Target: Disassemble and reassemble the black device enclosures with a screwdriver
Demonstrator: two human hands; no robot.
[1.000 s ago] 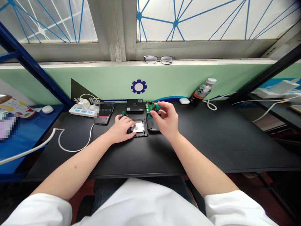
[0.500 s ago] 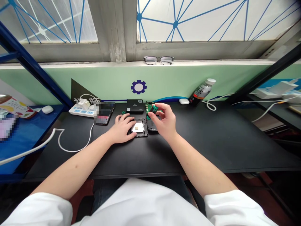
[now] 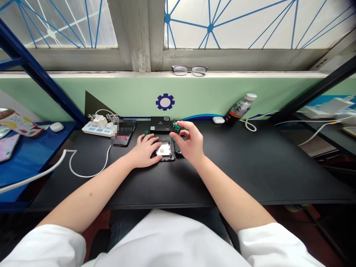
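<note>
On the black desk lies an opened black casing half (image 3: pixel 167 158) with a white metal plate (image 3: pixel 163 149) inside it. My left hand (image 3: pixel 144 151) rests on its left side, fingers spread, thumb along the near edge. My right hand (image 3: pixel 191 144) grips the green handle of a screwdriver (image 3: pixel 176 128) between thumb and fingers. The screwdriver stands nearly upright, its thin shaft reaching down to the casing's right side. Another dark casing part (image 3: pixel 177 149) sits just right of it, mostly hidden by my right hand. A second green-handled tool (image 3: pixel 146 132) shows behind my left fingers.
A black box (image 3: pixel 160 125) stands behind the casing. Leftward are a phone (image 3: pixel 128 133), a white power strip (image 3: pixel 96 129) and a looping white cable (image 3: pixel 83 176). A bottle (image 3: pixel 240 109) and a white earbud case (image 3: pixel 218 119) stand at the back right. Glasses (image 3: pixel 189 70) lie on the sill.
My right hand has shifted a little left with the screwdriver, whose handle is now more upright. My left hand stays on the casing. The view has shifted slightly.
</note>
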